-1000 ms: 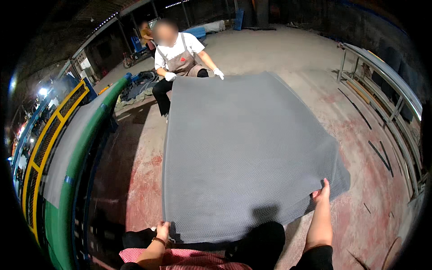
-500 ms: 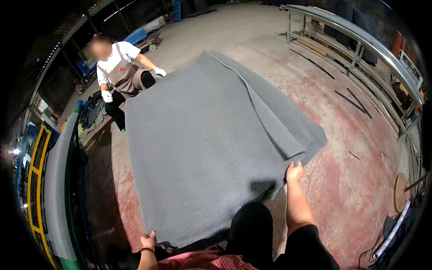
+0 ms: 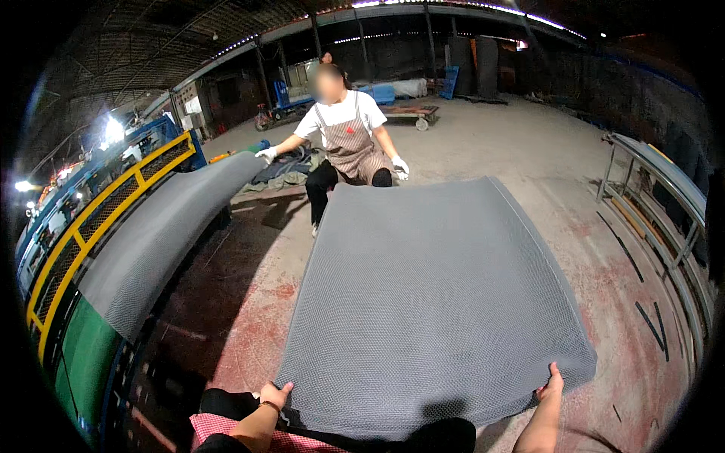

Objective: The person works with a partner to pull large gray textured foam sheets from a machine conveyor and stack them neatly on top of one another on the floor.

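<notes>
A large grey sheet of textured matting (image 3: 438, 294) is spread out in front of me, lying almost flat. My left hand (image 3: 273, 394) grips its near left corner, thumb on top. At the near right edge my right hand (image 3: 552, 381) is closed on the sheet, its thumb showing above and its other fingers mostly hidden beneath. Across from me a co-worker in white gloves and a striped apron (image 3: 350, 140) crouches by the far edge. One gloved hand (image 3: 400, 167) hangs near that edge; the other touches a second grey sheet (image 3: 174, 226) at the left.
That second sheet drapes over a green roller (image 3: 87, 362) beside a yellow guard rail (image 3: 113, 215) and a lit machine. On the right stands a metal rack (image 3: 664, 204), with dark strips (image 3: 653, 328) on the floor near it. A flat cart (image 3: 411, 113) is behind the co-worker.
My view has swung left and up. The folded-over right side of the sheet now lies flat. The co-worker has reached one hand out to the sheet on the roller.
</notes>
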{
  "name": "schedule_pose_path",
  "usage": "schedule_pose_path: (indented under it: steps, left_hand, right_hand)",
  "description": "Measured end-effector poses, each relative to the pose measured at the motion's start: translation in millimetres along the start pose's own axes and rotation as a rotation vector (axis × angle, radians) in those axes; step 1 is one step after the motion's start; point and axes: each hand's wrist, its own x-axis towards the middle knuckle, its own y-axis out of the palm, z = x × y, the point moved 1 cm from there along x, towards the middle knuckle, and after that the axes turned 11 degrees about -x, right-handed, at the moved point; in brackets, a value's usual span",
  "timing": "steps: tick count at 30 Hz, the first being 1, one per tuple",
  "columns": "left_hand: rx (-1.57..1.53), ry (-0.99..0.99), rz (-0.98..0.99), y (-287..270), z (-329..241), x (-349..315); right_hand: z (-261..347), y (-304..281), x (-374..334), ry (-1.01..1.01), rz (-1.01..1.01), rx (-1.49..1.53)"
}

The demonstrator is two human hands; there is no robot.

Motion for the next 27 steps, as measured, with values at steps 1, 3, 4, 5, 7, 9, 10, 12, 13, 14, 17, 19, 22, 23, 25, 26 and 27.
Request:
schedule_pose_path:
  steps: [1,3,4,5,7,9,10,12,13,14,17,19,22,23,25,26,27]
  left_hand:
    - [0.000,0.010,-0.008,-3.7,1.4,1.2]
    - [0.017,0.038,-0.013,-3.4,-5.0,4.9]
    - [0.017,0.061,0.008,-14.7,-12.4,-0.6]
    - [0.015,0.084,0.029,-22.5,-16.5,-4.0]
    - [-0.018,0.052,0.053,-28.9,-10.9,5.3]
    - [-0.144,-0.052,0.160,-30.5,2.7,17.9]
    - [-0.156,0.003,0.119,-16.7,24.9,38.2]
    - [-0.140,0.113,0.008,-19.4,59.7,56.1]
    - [-0.111,0.227,-0.094,-25.9,74.2,67.6]
    - [-0.134,0.195,-0.135,-38.1,56.8,80.4]
    - [-0.667,-0.060,-0.807,-113.1,128.9,141.2]
    - [-0.691,-0.250,-1.042,-175.0,136.5,144.7]
    - [-0.771,-0.466,-1.155,-251.0,171.7,146.3]
    - [-0.796,-0.465,-1.204,-268.4,186.9,152.8]
    - [-0.775,-0.447,-1.138,-287.2,215.6,171.2]
    - [-0.853,-0.362,-1.034,-288.0,204.0,172.6]
    - [-1.161,-0.016,-0.915,-269.1,241.5,225.3]
  right_hand:
    - [-2.8,2.8,14.8,-0.001,0.016,0.003]
    - [2.3,-2.6,41.6,-0.341,-0.186,-0.061]
    - [2.1,-1.2,38.6,-0.340,-0.178,-0.063]
    - [1.4,-2.8,33.1,-0.446,-0.226,-0.036]
    - [-0.8,-5.4,15.4,-0.554,-0.260,-0.006]
    - [-9.8,-4.7,2.5,-0.599,-0.184,0.052]
    - [-15.8,-1.5,6.8,-0.591,-0.362,0.004]
    - [-19.6,-5.9,14.6,-0.374,-0.371,-0.164]
    - [-25.0,-12.3,21.0,-0.147,-0.392,-0.331]
    - [-33.5,-53.8,57.7,-0.189,-0.458,-0.306]
    - [-73.8,-65.1,71.8,-0.094,-0.452,-0.441]
    - [-81.1,-79.8,49.5,-0.059,-0.429,-0.474]
    - [-94.6,-65.2,19.4,-0.069,-0.315,-0.528]
    - [-101.7,-59.4,11.7,-0.086,-0.259,-0.539]
    - [-105.3,-43.3,8.3,-0.176,-0.139,-0.571]
    - [-99.5,-38.5,11.6,-0.257,-0.081,-0.566]
    - [-91.2,-33.7,13.6,-0.336,-0.014,-0.567]
